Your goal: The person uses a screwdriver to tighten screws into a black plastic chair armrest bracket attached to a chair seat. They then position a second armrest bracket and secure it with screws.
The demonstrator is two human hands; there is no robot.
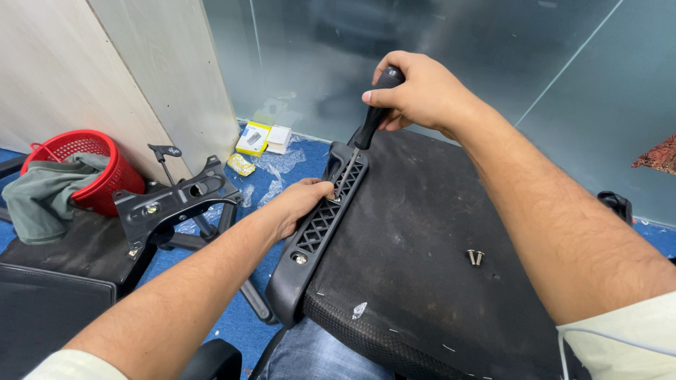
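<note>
While the right hand grips the black handle of a screwdriver in a closed fist, the tool slants down and left, its shaft ending in the lattice of a black armrest. That armrest lies along the left edge of an upturned seat, which rests across the person's lap. The left hand lies on the armrest just beside the tip, fingers curled narrow against the plastic there; whether they pinch a screw cannot be told. A fitted screw shows lower in the armrest, nearer the body. Two loose screws lie on the seat, well right of both hands. Left of the armrest the blue floor drops away, with a chair base and red basket beyond. Glass wall stands close behind the right hand; the seat's broad surface to the right is open.
</note>
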